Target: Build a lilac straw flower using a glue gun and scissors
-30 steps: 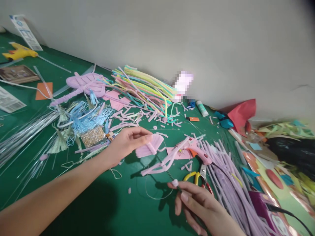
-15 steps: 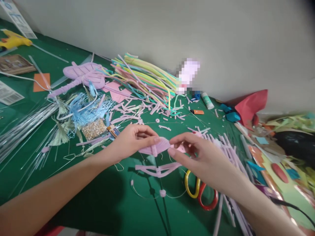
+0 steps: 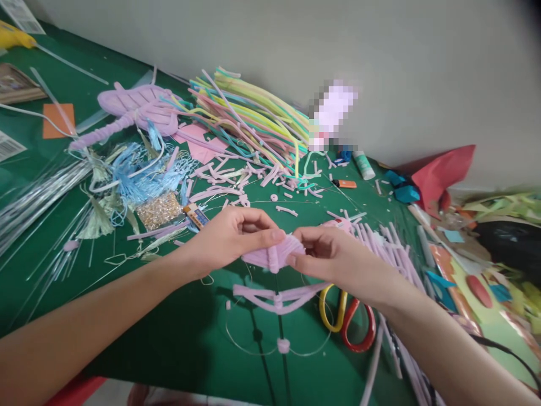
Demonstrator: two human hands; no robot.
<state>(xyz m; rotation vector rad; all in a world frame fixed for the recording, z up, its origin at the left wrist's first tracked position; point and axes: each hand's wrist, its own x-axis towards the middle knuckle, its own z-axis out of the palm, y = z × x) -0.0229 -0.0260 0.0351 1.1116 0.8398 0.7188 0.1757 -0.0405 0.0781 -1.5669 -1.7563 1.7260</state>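
Both hands are on a lilac pipe-cleaner craft piece [image 3: 291, 248], flat and ribbed, fixed to a thin dark rod. My left hand [image 3: 243, 234] pinches its upper left part between thumb and fingers. On its right edge my right hand [image 3: 325, 251] is closed, thumb and fingertips pressed to it. Lower on the rod sits a bow-shaped lilac pipe-cleaner part [image 3: 279, 301]. A small lilac knob [image 3: 283, 345] is near the bottom, with thin curved wire on both sides. Scissors [image 3: 358, 327] with yellow and red handles lie beneath my right forearm.
Behind the hands lie coloured pipe cleaners [image 3: 253, 118], a lilac dragonfly-like shape [image 3: 135, 113] and blue tassels [image 3: 139, 169]. Lilac stems [image 3: 389, 254] and paper scraps [image 3: 482, 293] are at the right. A lighter [image 3: 344, 184], a glue gun [image 3: 14, 36] and a wall border the table.
My right hand has moved in from the edge and now closes on the craft piece's right side. The view has shifted slightly; my left hand keeps its hold.
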